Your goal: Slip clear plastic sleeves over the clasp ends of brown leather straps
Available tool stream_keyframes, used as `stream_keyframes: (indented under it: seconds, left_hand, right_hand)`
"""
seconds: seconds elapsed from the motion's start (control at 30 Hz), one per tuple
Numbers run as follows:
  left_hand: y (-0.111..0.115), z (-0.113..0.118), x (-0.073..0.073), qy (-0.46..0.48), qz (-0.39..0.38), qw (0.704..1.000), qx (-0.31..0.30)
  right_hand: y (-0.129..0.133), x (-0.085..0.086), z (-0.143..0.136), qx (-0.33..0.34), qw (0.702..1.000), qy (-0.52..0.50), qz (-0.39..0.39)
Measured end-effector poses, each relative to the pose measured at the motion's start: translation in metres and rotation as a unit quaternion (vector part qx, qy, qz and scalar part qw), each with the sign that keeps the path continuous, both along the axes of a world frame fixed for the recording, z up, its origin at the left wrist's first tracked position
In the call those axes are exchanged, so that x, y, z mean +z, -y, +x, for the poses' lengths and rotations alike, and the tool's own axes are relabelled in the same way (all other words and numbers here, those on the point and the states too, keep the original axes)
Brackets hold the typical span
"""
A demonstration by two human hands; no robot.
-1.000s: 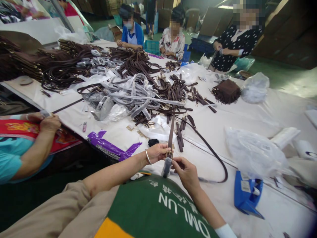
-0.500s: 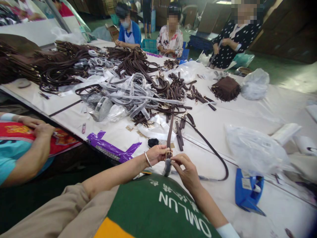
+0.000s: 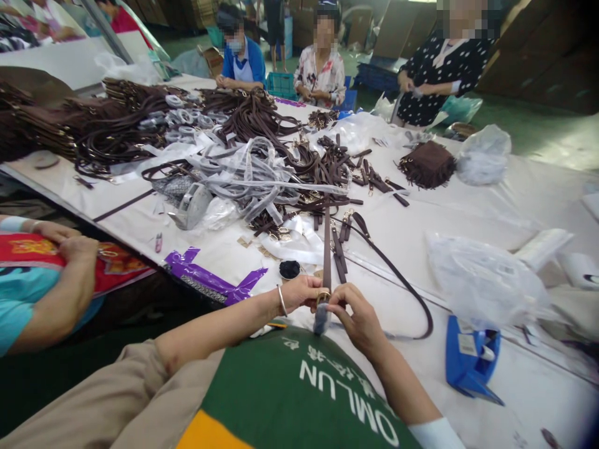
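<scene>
- The brown strap (image 3: 326, 252) runs straight up the white surface (image 3: 468, 218) from the person's hands toward the heap of loose straps (image 3: 322, 178); its near end, fitted with a gold ring buckle (image 3: 322, 295), sits just in front of the person's chest.
- The left hand (image 3: 299, 292) has its fingers closed on the buckle end from the left, with a bangle on the wrist.
- The right hand (image 3: 356, 319) pinches narrow on the same end from the right; a grey, blurred piece (image 3: 321, 319) hangs below the buckle between the hands, and what it is cannot be told.
- A judgement on doing this well: both hands should stay close on the buckle, the strap kept flat and untwisted along the surface, so the small fitting does not slip.
- A long thin dark strap (image 3: 402, 284) curves away just to the right, apart from the hands.
- A small dark round pad (image 3: 289, 269) lies just beyond the left hand, and purple tape strips (image 3: 206, 277) lie further left at the edge.
- A blue tape dispenser (image 3: 470, 362) and a crumpled clear bag (image 3: 482, 280) sit to the right, well apart.
- A co-worker's arm (image 3: 70, 274) rests at the left edge; other people work at the far side.
</scene>
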State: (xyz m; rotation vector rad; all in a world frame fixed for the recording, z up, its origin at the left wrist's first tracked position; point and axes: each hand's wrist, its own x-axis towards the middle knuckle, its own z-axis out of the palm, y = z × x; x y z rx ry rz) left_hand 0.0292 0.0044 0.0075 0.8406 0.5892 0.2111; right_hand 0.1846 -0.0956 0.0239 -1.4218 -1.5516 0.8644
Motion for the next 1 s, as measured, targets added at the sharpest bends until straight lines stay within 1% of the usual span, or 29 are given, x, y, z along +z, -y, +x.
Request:
stream_keyframes:
  seconds: [0.07,0.13,0.2,0.23,0.27,0.33,0.37,0.4,0.43,0.5,0.57,0.6,0.67,0.73,0.8,0.83,0.93,1.0]
  left_hand:
    - [-0.001,0.001,-0.001,-0.008,0.053,0.999,-0.011]
    - [0.004,0.002,-0.005,-0.029,0.09,0.995,-0.033]
    - [0.012,0.004,-0.009,-0.055,0.109,0.991,-0.056]
    - [0.017,0.005,-0.011,-0.063,0.11,0.99,-0.059]
    - [0.021,0.006,-0.011,-0.067,0.109,0.99,-0.053]
    - [0.025,0.007,-0.009,-0.072,0.113,0.991,-0.023]
    - [0.025,0.007,-0.006,-0.078,0.123,0.989,-0.003]
    - [0.024,0.007,-0.004,-0.085,0.137,0.987,0.018]
    - [0.021,0.006,-0.001,-0.093,0.152,0.984,0.032]
    - [0.015,0.004,0.002,-0.092,0.169,0.98,0.042]
    - [0.01,-0.001,0.004,-0.073,0.178,0.981,0.039]
    - [0.009,-0.004,0.004,-0.067,0.191,0.979,0.039]
    - [0.009,-0.013,0.003,-0.076,0.25,0.964,0.054]
    - [0.013,-0.022,0.002,-0.097,0.338,0.934,0.069]
    - [0.018,-0.03,0.001,-0.095,0.414,0.903,0.065]
    - [0.021,-0.033,0.001,-0.086,0.439,0.892,0.06]
    - [0.024,-0.04,0.0,-0.064,0.48,0.874,0.052]
    - [0.022,-0.043,-0.001,-0.052,0.495,0.866,0.05]
  right_hand:
    - [-0.003,0.002,-0.004,-0.025,1.0,-0.002,0.01]
    - [-0.007,0.003,-0.007,-0.036,0.999,-0.006,0.015]
    - [-0.01,0.002,-0.008,-0.046,0.999,-0.014,0.005]
    - [-0.011,0.0,-0.006,-0.064,0.998,-0.027,-0.011]
    - [-0.013,-0.002,-0.003,-0.092,0.994,-0.045,-0.034]
    - [-0.013,-0.008,0.003,-0.155,0.979,-0.096,-0.092]
    - [-0.013,-0.011,0.005,-0.174,0.97,-0.118,-0.123]
    - [-0.012,-0.013,0.006,-0.178,0.963,-0.135,-0.152]
    - [-0.011,-0.014,0.006,-0.167,0.958,-0.148,-0.18]
    - [-0.009,-0.013,0.001,-0.121,0.952,-0.163,-0.228]
    - [-0.009,-0.01,-0.005,-0.083,0.948,-0.17,-0.258]
    - [-0.009,-0.008,-0.007,-0.079,0.946,-0.171,-0.264]
    - [-0.009,-0.007,-0.011,-0.094,0.944,-0.178,-0.263]
    - [-0.01,-0.01,-0.013,-0.114,0.936,-0.207,-0.26]
    - [-0.011,-0.014,-0.016,-0.126,0.918,-0.265,-0.266]
    - [-0.011,-0.016,-0.018,-0.128,0.907,-0.295,-0.271]
    - [-0.012,-0.017,-0.026,-0.121,0.879,-0.366,-0.28]
    - [-0.013,-0.016,-0.032,-0.113,0.87,-0.39,-0.281]
